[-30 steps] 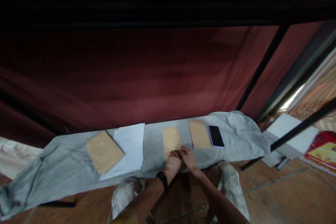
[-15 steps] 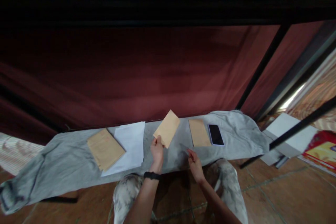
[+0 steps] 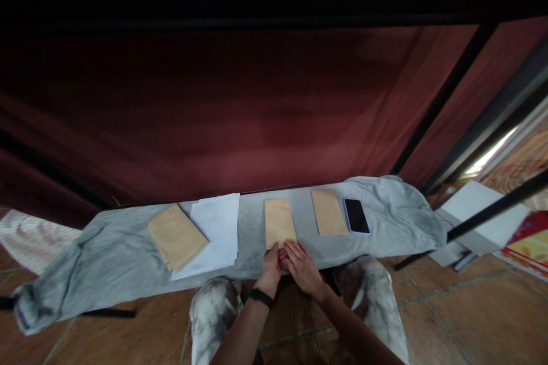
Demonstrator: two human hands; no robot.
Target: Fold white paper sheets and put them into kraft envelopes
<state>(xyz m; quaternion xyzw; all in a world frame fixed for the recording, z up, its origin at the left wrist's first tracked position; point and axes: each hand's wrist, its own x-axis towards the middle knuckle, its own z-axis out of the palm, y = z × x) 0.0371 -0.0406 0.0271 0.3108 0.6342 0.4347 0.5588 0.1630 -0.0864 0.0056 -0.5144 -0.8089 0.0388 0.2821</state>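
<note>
A tan paper envelope (image 3: 279, 221) lies flat on the grey cloth (image 3: 252, 222), its near edge under my fingers. My left hand (image 3: 271, 265), with a black band at the wrist, pinches that edge at its left corner. Beside it, my right hand (image 3: 299, 262) rests on the right part of the same edge, fingers pressed together. The two hands touch. A second tan envelope (image 3: 329, 212) lies to the right, and a stack of tan envelopes (image 3: 176, 236) overlaps white sheets (image 3: 218, 231) on the left.
A dark-screened phone (image 3: 357, 216) lies right of the second envelope. Behind the cloth-covered bench hangs a dark red surface (image 3: 257, 125) with black bars. Boards (image 3: 483, 217) and a red and yellow package (image 3: 528, 245) are on the tiled floor at right.
The envelope has come down from my raised left hand and now lies straight on the cloth. My right hand has moved left to its near edge. The view has shifted slightly.
</note>
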